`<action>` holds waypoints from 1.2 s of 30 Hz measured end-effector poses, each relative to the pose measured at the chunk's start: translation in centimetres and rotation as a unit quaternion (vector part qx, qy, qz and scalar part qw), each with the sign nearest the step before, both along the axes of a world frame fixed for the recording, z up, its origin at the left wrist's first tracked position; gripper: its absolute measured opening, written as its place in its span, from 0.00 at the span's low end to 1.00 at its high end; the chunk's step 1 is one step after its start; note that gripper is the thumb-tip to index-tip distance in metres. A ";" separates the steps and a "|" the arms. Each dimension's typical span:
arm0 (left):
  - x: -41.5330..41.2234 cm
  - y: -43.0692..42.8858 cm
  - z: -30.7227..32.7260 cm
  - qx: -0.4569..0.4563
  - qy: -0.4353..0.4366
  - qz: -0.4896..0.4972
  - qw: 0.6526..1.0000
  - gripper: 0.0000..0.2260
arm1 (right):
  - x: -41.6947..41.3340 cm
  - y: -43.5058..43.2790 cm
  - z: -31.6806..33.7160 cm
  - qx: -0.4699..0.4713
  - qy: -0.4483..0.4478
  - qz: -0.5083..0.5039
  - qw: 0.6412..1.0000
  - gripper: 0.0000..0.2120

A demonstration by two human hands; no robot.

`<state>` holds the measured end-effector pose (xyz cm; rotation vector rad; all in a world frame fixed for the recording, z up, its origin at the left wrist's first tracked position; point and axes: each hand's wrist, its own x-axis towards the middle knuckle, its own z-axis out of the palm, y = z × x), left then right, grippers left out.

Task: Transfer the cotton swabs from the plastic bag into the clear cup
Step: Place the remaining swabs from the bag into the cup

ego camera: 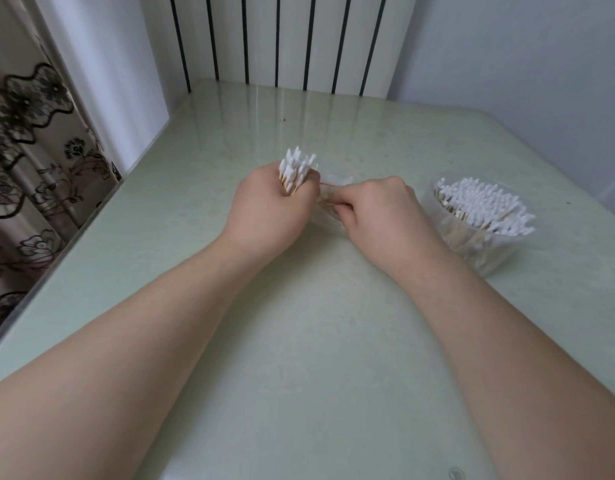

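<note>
**Swabs held over the desk, cup already well filled**

The left hand gripped a bundle of swabs upright above the middle of the desk. Its fingers were curled tight round the wooden sticks, and the white tips stood out above the fist. Just beside it, the right hand had its fingers curled in and pinching the plastic bag, a crumpled clear film stretched between the two hands. A thin stick showed at those fingertips, but I could not tell whether it was pinched together with the film. The two hands were nearly touching, and both forearms reached in from the near edge.

The cup stood on the desk to the right of the right hand, close to it but apart. It was clear and wide, and it held a heap of loose swabs that leaned toward the right, their white tips rising over the rim.

Past the far edge of the desk stood a white panel with dark upright stripes. A flowered curtain hung at the left, and a pale wall closed the right side.
</note>
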<state>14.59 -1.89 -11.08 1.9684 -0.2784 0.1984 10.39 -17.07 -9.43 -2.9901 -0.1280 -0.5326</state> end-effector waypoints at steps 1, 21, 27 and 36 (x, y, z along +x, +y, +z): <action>0.1 0.0 -0.1 -0.004 -0.003 0.011 1.000 0.14 | -0.1 0.1 0.2 -0.018 -0.013 0.011 1.000 0.11; 1.0 0.6 -0.7 0.045 0.030 0.041 0.998 0.11 | -0.2 -1.0 0.3 0.154 -0.200 0.012 0.968 0.06; 1.0 0.4 -0.9 0.054 0.031 0.038 0.997 0.10 | -0.9 -0.7 0.8 0.250 -0.223 -0.001 0.942 0.06; 0.7 0.4 -0.7 -0.017 0.050 0.027 0.998 0.06 | -0.8 -0.6 1.4 0.529 -0.198 -0.003 0.825 0.05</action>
